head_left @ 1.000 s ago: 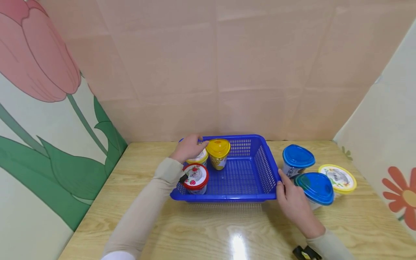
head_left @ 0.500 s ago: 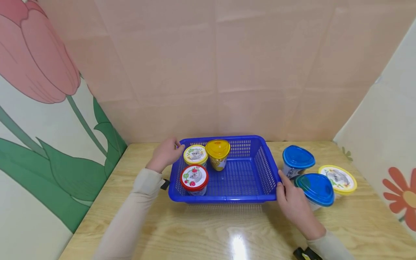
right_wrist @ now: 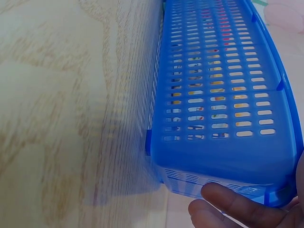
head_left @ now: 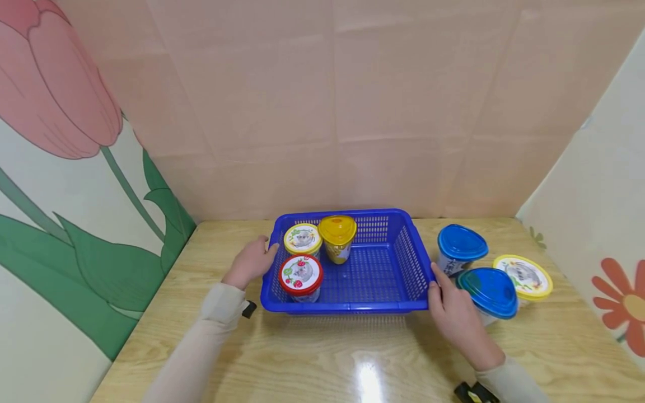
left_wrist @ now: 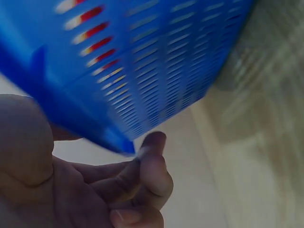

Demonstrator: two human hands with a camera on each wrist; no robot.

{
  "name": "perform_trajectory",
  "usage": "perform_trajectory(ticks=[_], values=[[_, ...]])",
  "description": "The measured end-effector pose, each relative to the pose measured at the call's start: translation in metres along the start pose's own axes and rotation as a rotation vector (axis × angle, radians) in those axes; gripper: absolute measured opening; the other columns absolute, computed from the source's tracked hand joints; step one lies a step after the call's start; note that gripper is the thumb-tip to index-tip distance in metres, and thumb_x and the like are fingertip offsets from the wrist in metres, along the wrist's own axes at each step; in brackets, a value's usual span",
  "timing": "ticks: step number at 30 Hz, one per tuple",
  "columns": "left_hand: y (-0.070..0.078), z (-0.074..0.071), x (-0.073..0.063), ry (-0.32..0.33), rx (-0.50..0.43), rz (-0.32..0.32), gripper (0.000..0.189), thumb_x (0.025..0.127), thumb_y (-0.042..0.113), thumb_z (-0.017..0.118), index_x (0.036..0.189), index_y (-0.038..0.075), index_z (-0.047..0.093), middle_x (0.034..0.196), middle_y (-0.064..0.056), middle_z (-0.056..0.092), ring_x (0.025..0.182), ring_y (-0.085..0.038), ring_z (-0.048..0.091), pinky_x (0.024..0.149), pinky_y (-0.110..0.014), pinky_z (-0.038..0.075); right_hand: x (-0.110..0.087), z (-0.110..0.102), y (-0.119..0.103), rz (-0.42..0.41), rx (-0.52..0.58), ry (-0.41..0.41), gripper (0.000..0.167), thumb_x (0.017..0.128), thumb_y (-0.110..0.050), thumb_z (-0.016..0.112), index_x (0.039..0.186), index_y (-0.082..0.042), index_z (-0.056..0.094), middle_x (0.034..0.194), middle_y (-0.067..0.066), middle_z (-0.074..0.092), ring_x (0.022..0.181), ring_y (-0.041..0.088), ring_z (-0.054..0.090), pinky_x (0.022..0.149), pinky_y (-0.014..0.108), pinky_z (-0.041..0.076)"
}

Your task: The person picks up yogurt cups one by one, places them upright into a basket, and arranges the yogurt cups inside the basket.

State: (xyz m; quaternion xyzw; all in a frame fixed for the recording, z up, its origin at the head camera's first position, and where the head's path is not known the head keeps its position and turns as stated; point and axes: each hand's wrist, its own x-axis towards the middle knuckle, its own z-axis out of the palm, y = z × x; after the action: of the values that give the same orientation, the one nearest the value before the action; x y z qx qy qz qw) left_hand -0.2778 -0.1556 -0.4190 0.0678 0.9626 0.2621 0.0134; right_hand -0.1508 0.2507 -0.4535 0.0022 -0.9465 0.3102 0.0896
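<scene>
A blue perforated plastic basket (head_left: pixel 353 307) sits on a pale wood-grain bench (head_left: pixel 302 364). The right hand (head_left: pixel 457 319) pinches the basket's right rim between thumb and fingers. The left hand (head_left: pixel 250 262) is at its left rim, fingers bent; I cannot tell whether they grip. In the basket's left part are a yellow three-cornered-lidded plastic cup (head_left: pixel 337 238) and two round white-lidded tubs, one yellow-edged (head_left: pixel 303 239), one red-edged (head_left: pixel 300 275). Right of the basket are two blue-lidded tubs (head_left: pixel 487 291).

Head view evenly bright; white glare on table (head_left: pixel 322 358); soft shadow below basket (head_left: pixel 347 307); wrist views dimmer, left blurred.
</scene>
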Motion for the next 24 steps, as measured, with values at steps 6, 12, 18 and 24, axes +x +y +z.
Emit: perform_trajectory(ticks=[6,12,18,24], values=[[-0.004,0.013,-0.006,-0.021,-0.073,-0.027,0.059,0.106,0.038,0.040,0.143,-0.008,0.042,0.123,-0.028,0.063,0.108,-0.039,0.065,0.091,-0.053,0.052,0.000,0.001,0.000,-0.007,-0.008,0.008,0.056,0.108,-0.030,0.031,0.154,0.003,0.030,0.054,0.000,0.043,0.040,0.016,0.042,0.039,0.026,0.035],[-0.005,0.019,-0.010,0.023,-0.129,-0.028,0.059,0.106,0.038,0.040,0.143,-0.007,0.042,0.123,-0.029,0.063,0.107,-0.040,0.066,0.093,-0.052,0.051,0.000,0.001,0.000,-0.012,-0.013,0.012,0.056,0.108,-0.029,0.031,0.154,0.004,0.030,0.054,0.000,0.042,0.040,0.016,0.042,0.039,0.026,0.035],[-0.006,0.021,-0.014,0.044,-0.194,-0.018,0.060,0.106,0.037,0.042,0.148,-0.006,0.037,0.135,-0.031,0.056,0.122,-0.043,0.058,0.102,-0.054,0.045,0.000,0.000,0.000,-0.009,-0.013,0.010,0.056,0.108,-0.030,0.031,0.154,0.003,0.029,0.054,0.000,0.043,0.040,0.016,0.043,0.039,0.026,0.035],[-0.006,0.024,-0.020,0.086,-0.250,-0.011,0.057,0.106,0.032,0.044,0.150,-0.003,0.034,0.124,-0.029,0.063,0.112,-0.040,0.064,0.099,-0.054,0.048,0.000,0.000,0.001,-0.013,-0.013,0.013,0.056,0.108,-0.030,0.031,0.154,0.003,0.029,0.054,-0.001,0.043,0.040,0.016,0.042,0.039,0.026,0.035]])
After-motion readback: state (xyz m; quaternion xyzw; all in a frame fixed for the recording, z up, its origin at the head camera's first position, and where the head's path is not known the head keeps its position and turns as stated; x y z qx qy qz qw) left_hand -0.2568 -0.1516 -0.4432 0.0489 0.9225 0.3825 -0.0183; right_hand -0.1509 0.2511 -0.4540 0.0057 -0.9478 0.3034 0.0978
